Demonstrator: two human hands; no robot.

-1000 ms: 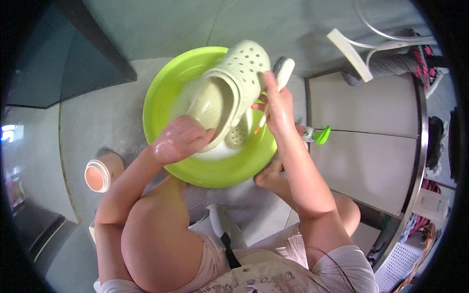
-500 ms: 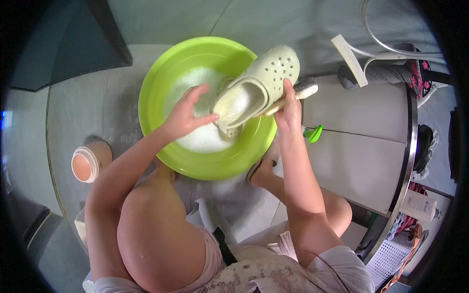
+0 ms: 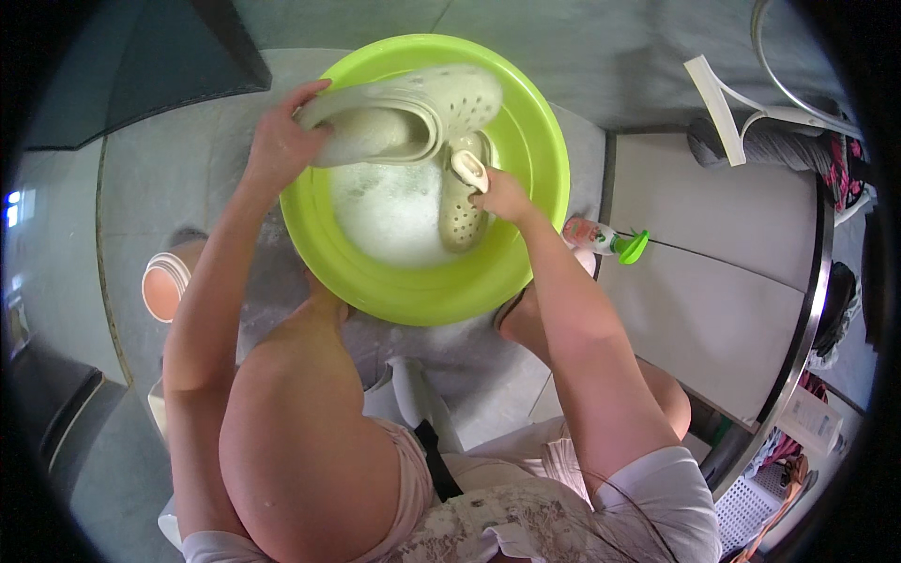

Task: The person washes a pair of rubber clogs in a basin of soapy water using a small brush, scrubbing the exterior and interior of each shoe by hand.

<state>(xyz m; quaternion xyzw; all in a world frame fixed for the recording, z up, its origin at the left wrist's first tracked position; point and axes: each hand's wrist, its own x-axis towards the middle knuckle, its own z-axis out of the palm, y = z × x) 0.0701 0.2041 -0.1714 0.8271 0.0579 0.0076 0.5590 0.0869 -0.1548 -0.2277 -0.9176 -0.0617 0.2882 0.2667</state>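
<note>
My left hand (image 3: 286,139) is closed on the heel end of a pale cream clog (image 3: 465,92) with round holes, tilted sideways over the far part of a lime-green basin (image 3: 413,308). White soapy water (image 3: 385,216) lies in the basin. A second clog (image 3: 463,218) rests in it, right of the suds. Just above that clog, my right hand (image 3: 505,195) grips a cream-handled scrub brush (image 3: 469,171); its bristles are hidden from view.
A spray bottle (image 3: 605,239) with a green top stands right of the basin, beside a pale cabinet (image 3: 713,281). An open peach-coloured tub (image 3: 167,286) is on the floor at left. A white rack (image 3: 718,108) with dark grey fabric hangs at the upper right.
The clog has passed from my right hand to my left and moved leftward. My right hand has come down over the basin with the brush. The whole view has shifted slightly.
</note>
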